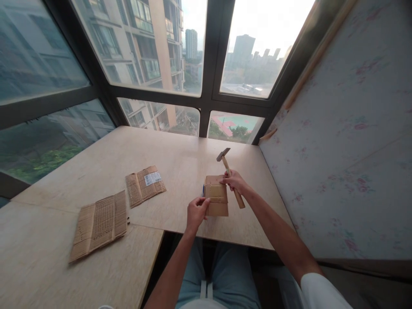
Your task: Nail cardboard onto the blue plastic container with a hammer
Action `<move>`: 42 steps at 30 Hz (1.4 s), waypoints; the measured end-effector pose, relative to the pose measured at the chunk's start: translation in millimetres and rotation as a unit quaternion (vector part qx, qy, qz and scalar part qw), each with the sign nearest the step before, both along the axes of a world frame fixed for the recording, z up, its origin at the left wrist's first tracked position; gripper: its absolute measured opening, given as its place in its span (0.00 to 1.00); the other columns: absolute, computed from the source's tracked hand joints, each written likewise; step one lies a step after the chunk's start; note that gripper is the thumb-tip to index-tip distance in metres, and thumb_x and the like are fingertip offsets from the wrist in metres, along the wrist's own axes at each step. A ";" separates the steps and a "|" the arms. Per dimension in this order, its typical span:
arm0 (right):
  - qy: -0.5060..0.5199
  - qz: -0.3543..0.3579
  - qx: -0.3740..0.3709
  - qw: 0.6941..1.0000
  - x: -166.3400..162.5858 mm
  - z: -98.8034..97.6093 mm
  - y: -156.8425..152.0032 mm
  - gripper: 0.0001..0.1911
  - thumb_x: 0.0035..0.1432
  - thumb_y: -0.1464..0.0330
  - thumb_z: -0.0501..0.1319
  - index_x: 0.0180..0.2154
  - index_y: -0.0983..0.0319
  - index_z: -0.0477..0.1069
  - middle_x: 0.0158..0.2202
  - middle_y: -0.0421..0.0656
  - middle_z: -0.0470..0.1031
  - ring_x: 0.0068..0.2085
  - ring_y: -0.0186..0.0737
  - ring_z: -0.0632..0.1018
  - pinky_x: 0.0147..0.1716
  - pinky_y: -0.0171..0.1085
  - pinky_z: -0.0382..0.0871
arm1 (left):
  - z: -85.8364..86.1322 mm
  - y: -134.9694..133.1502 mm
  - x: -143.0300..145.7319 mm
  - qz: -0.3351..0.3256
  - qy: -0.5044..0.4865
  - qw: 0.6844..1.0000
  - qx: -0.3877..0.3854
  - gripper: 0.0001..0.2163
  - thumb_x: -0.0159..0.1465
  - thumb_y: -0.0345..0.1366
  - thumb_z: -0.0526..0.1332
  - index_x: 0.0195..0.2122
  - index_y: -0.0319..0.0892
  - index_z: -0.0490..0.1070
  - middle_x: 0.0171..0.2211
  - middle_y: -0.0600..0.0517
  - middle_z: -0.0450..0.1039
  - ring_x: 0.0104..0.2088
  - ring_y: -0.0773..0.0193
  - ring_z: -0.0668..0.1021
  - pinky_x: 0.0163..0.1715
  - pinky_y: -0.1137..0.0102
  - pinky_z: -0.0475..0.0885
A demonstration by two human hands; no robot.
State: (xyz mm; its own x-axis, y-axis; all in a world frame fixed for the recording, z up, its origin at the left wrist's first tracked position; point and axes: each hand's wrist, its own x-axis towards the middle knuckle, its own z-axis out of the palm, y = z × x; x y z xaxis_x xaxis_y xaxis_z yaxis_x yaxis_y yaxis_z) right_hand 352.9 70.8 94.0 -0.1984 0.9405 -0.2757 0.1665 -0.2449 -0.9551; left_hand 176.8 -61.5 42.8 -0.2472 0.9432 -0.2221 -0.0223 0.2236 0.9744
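Cardboard piece (217,198), one: near side of counter (180,150), left edge pinched by left hand (197,213); hammer (226,164), one: handle within closed right hand (234,180), fingertips at cardboard's far right corner; handling advice: cardboard steadied, fingers clear of hammer head

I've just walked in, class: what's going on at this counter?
A person's left hand pinches a small cardboard piece by its left edge. The right hand, at the cardboard's far right corner, holds a hammer by its handle. To the left, a larger cardboard sheet and a labelled piece lie on the counter.
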 end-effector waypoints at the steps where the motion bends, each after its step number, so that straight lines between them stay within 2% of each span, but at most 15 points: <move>1: -0.005 -0.007 0.007 1.000 0.0 -1.6 2.3 0.23 0.38 0.74 0.70 0.32 0.58 0.57 0.25 0.34 0.73 0.13 0.22 0.58 0.05 0.27 0.52 | -1.6 1.8 2.0 0.005 -0.008 1.000 -0.007 0.20 0.54 0.49 0.67 0.37 0.35 0.76 0.31 0.47 0.76 0.26 0.63 0.77 0.10 0.76 0.69; 4: -0.020 -0.018 0.017 0.999 0.2 -7.2 7.2 0.22 0.38 0.75 0.69 0.32 0.59 0.58 0.40 0.42 0.78 0.14 0.22 0.62 0.05 0.27 0.54 | -4.4 7.8 3.8 0.016 -0.023 0.999 -0.025 0.20 0.53 0.48 0.69 0.39 0.36 0.74 0.28 0.49 0.75 0.26 0.63 0.78 0.10 0.76 0.72; 8: -0.041 -0.028 0.019 0.999 -0.3 -19.2 7.8 0.21 0.38 0.75 0.69 0.31 0.60 0.59 0.44 0.46 0.77 0.15 0.22 0.64 0.05 0.27 0.55 | -3.5 12.1 -1.4 0.012 -0.009 1.000 -0.024 0.19 0.53 0.47 0.69 0.37 0.37 0.73 0.27 0.50 0.74 0.26 0.63 0.78 0.11 0.75 0.73; 11: -0.049 -0.037 0.018 0.998 -0.9 -29.5 4.9 0.20 0.38 0.75 0.69 0.31 0.60 0.60 0.41 0.44 0.77 0.14 0.21 0.62 0.04 0.27 0.55 | -1.2 11.3 -4.8 0.009 0.007 1.000 -0.027 0.18 0.54 0.47 0.68 0.37 0.36 0.73 0.30 0.49 0.74 0.27 0.62 0.78 0.13 0.73 0.75; 15: -0.051 -0.047 0.016 0.997 -1.4 -38.5 1.1 0.22 0.37 0.73 0.71 0.29 0.60 0.59 0.27 0.37 0.74 0.13 0.22 0.61 0.04 0.26 0.54 | 2.8 7.2 -6.3 0.015 0.048 0.998 -0.038 0.18 0.55 0.48 0.66 0.37 0.37 0.73 0.30 0.50 0.72 0.28 0.61 0.78 0.14 0.73 0.74; 19: -0.049 -0.052 0.014 0.997 -1.0 -41.2 -0.7 0.23 0.36 0.71 0.73 0.29 0.59 0.59 0.19 0.30 0.65 0.13 0.24 0.60 0.05 0.25 0.53 | 4.2 4.5 -7.8 0.025 0.209 0.977 -0.032 0.18 0.57 0.50 0.63 0.38 0.39 0.74 0.27 0.50 0.71 0.29 0.59 0.78 0.24 0.69 0.74; 22: -0.049 -0.056 0.016 0.997 -1.4 -42.5 -2.3 0.23 0.37 0.71 0.72 0.30 0.59 0.59 0.18 0.29 0.63 0.13 0.24 0.59 0.06 0.25 0.52 | 0.3 6.0 -8.0 0.032 0.298 0.954 -0.011 0.18 0.58 0.51 0.62 0.39 0.40 0.74 0.31 0.46 0.75 0.32 0.57 0.79 0.33 0.66 0.73; 25: -0.049 -0.058 0.017 0.997 -3.1 -44.6 -4.7 0.22 0.38 0.70 0.72 0.30 0.59 0.58 0.18 0.29 0.62 0.13 0.24 0.59 0.05 0.26 0.52 | -4.8 9.9 -6.4 0.011 0.248 0.969 -0.003 0.19 0.60 0.51 0.61 0.41 0.40 0.74 0.34 0.45 0.78 0.31 0.58 0.79 0.33 0.66 0.72; 28: -0.048 -0.058 0.016 0.997 -4.6 -46.4 -6.7 0.22 0.39 0.68 0.72 0.29 0.59 0.58 0.17 0.28 0.60 0.12 0.24 0.59 0.05 0.26 0.51 | -6.2 13.1 -4.3 0.010 0.201 0.979 0.007 0.17 0.60 0.48 0.62 0.40 0.39 0.75 0.30 0.46 0.78 0.30 0.58 0.79 0.31 0.67 0.72; 32: -0.045 -0.059 0.015 0.997 -4.1 -46.3 -8.1 0.23 0.38 0.67 0.73 0.29 0.59 0.58 0.17 0.28 0.61 0.12 0.24 0.59 0.05 0.27 0.51 | -3.6 15.3 -2.7 0.030 0.180 0.983 0.027 0.14 0.57 0.43 0.64 0.38 0.38 0.76 0.28 0.48 0.78 0.29 0.59 0.79 0.32 0.67 0.73; 36: -0.046 -0.060 0.013 0.997 -3.0 -46.2 -9.3 0.24 0.37 0.67 0.73 0.29 0.59 0.58 0.17 0.29 0.62 0.13 0.24 0.59 0.06 0.26 0.51 | -4.3 17.4 -2.0 0.039 0.141 0.989 0.017 0.12 0.56 0.39 0.66 0.38 0.37 0.77 0.30 0.47 0.80 0.31 0.59 0.80 0.34 0.67 0.74; 42: -0.059 -0.070 0.005 0.996 -3.6 -53.2 -9.0 0.25 0.36 0.70 0.74 0.30 0.59 0.59 0.16 0.28 0.62 0.12 0.24 0.60 0.06 0.25 0.51 | -4.3 17.6 -1.0 0.038 0.139 0.990 0.012 0.11 0.56 0.38 0.66 0.37 0.37 0.78 0.32 0.46 0.80 0.33 0.59 0.81 0.35 0.67 0.75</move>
State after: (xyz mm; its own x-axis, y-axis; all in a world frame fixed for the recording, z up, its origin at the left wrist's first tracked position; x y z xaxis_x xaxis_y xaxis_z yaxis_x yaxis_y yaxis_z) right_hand 349.3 61.8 40.8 -0.0318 0.9596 -0.2795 0.2425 -0.2639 -0.9336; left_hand 175.8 -43.9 38.5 -0.3653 0.9239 -0.1136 0.2307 0.2081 0.9505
